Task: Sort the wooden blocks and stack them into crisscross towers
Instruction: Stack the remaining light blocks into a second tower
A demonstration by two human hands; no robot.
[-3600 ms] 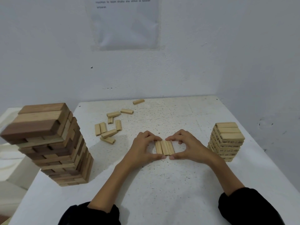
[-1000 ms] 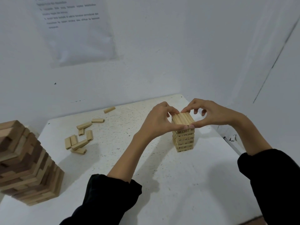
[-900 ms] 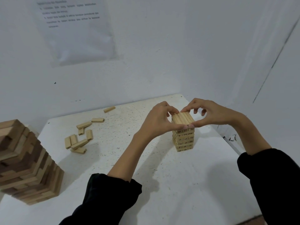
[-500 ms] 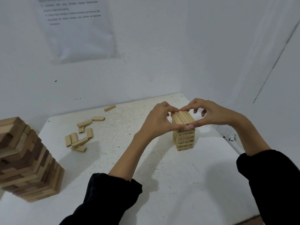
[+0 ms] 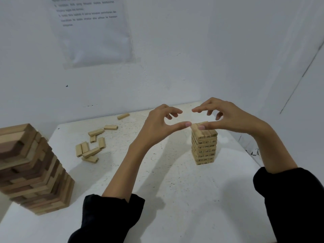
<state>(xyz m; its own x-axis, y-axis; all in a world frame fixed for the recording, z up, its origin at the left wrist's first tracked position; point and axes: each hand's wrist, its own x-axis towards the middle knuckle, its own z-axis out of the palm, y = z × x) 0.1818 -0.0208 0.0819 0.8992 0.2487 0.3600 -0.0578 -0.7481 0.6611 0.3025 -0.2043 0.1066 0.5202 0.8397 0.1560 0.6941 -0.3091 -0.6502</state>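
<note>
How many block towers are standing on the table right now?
2. A large tower of mixed dark and light blocks stands at the near left of the table, partly cut off by the frame. A small tower of pale blocks stands toward the right. None appears hidden.

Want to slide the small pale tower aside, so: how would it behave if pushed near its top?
The small pale tower is narrow for its height, so a high push would probably topple it. Its layers look merely stacked, likely to shear apart rather than move together.
</note>
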